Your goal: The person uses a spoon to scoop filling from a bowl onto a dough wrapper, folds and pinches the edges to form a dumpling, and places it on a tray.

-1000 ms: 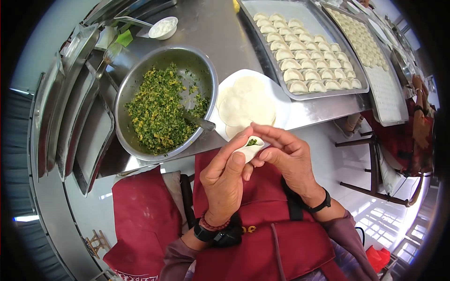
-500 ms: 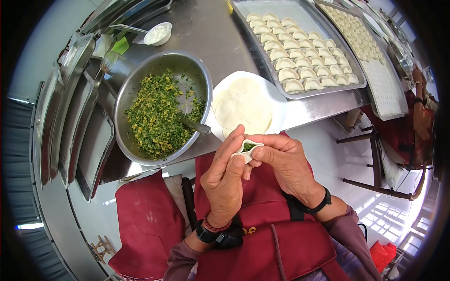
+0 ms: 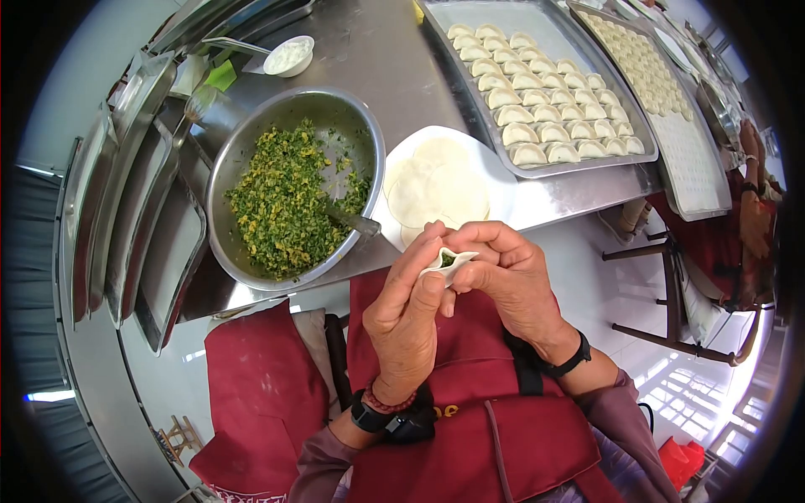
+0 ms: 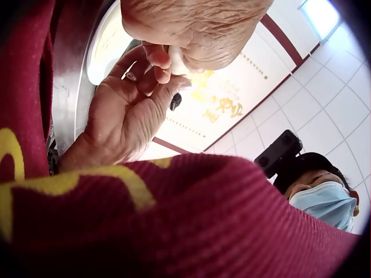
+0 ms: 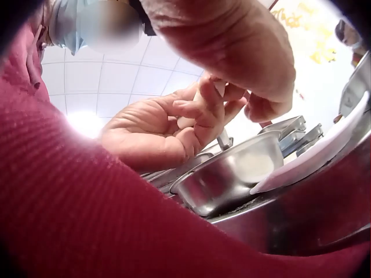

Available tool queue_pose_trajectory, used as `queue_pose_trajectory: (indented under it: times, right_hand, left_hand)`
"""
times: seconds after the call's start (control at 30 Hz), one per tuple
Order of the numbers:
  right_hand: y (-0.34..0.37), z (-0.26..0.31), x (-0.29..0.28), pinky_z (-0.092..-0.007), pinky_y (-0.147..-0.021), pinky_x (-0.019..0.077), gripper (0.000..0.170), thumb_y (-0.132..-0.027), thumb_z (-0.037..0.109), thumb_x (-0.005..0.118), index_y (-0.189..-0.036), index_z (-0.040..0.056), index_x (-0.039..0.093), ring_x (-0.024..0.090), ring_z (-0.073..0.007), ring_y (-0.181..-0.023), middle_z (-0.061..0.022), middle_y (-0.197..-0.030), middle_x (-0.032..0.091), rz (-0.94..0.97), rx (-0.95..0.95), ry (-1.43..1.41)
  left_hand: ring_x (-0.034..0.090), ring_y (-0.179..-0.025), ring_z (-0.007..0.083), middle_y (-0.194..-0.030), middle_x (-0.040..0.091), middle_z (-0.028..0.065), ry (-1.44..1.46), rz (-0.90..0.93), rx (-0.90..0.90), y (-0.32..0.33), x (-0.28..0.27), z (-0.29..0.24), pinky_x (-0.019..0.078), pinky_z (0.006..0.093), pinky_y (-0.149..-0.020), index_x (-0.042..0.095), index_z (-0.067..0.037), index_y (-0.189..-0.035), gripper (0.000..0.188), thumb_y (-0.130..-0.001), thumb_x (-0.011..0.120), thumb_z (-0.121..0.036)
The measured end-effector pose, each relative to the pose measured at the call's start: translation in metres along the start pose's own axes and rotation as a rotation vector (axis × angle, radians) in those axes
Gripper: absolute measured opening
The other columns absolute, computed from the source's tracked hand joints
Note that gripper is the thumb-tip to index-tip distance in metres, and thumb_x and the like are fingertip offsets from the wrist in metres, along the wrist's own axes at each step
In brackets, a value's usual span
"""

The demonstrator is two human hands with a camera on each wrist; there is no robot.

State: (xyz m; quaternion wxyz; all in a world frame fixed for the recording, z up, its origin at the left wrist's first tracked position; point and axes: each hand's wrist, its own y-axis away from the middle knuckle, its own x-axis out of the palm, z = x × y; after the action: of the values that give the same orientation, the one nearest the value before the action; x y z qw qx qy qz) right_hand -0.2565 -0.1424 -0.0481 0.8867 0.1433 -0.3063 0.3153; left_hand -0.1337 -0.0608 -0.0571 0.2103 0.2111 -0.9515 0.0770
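Wrapper: one half-folded white wrapper [image 3: 458, 269], its mouth gaping over green filling [image 3: 446, 260], held in front of the apron [image 3: 470, 369], just beyond the table edge.
Left hand [image 3: 404, 323]: thumb and fingers clamped on the wrapper's near side.
Right hand [image 3: 516, 289]: thumb and forefinger pinching the other side.
Plate [image 3: 503, 183]: white, just beyond the fingertips, with flat round wrappers [image 3: 436, 189] overlapping on it.
Steel bowl [image 3: 350, 138]: left of the plate, holding chopped green-and-yellow filling, a utensil handle [image 3: 363, 225] leaning over its rim.
Tray [image 3: 537, 23]: beyond the plate to the right, bearing rows of folded dumplings [image 3: 549, 113].
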Motion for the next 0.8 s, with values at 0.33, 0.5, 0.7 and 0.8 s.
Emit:
queue_pose_trajectory:
  times: [0.33, 0.5, 0.7, 0.8]
  right_hand:
    - [-0.003, -0.002, -0.009, -0.0282, -0.075, 0.0564, 0.016, -0.088, -0.003, 0.068, -0.104, -0.0008, 0.066, 0.068, -0.0164, -0.092, -0.0218, -0.137, 0.056, 0.015, -0.134, 0.287]
    - [-0.002, 0.011, -0.008, -0.0270, -0.075, 0.0562, 0.017, -0.089, -0.001, 0.069, -0.106, -0.0012, 0.069, 0.068, -0.0180, -0.096, -0.0198, -0.145, 0.048, 0.026, 0.063, 0.192]
    - [0.003, 0.003, -0.012, -0.0283, -0.067, 0.0570, 0.015, -0.093, -0.004, 0.062, -0.107, -0.0040, 0.067, 0.071, -0.0225, -0.082, -0.0215, -0.145, 0.048, 0.123, -0.025, 0.068]
    - [0.004, 0.000, -0.010, -0.0285, -0.067, 0.0572, 0.012, -0.093, -0.005, 0.060, -0.104, -0.0044, 0.067, 0.071, -0.0235, -0.081, -0.0212, -0.143, 0.050, 0.096, -0.039, 0.078]
  left_hand:
    - [0.064, -0.092, 0.0174, -0.134, 0.058, 0.0194, -0.157, 0.166, -0.016, 0.001, -0.009, -0.004, 0.0491, 0.0263, -0.068, 0.055, 0.004, -0.134, 0.037, -0.100, 0.058, -0.011]
    - [0.066, -0.087, 0.0183, -0.126, 0.062, 0.0191, -0.088, 0.118, -0.104, 0.002, -0.001, -0.013, 0.0493, 0.0250, -0.066, 0.045, 0.003, -0.143, 0.048, -0.099, 0.059, -0.009]
    - [0.066, -0.086, 0.0183, -0.121, 0.064, 0.0177, -0.068, 0.126, -0.152, 0.004, 0.000, -0.010, 0.0492, 0.0236, -0.064, 0.042, 0.002, -0.146, 0.051, -0.099, 0.059, -0.007]
    - [0.066, -0.087, 0.0182, -0.119, 0.064, 0.0172, -0.099, 0.142, -0.148, 0.004, -0.001, -0.009, 0.0494, 0.0239, -0.065, 0.042, 0.003, -0.145, 0.050, -0.099, 0.058, -0.008]
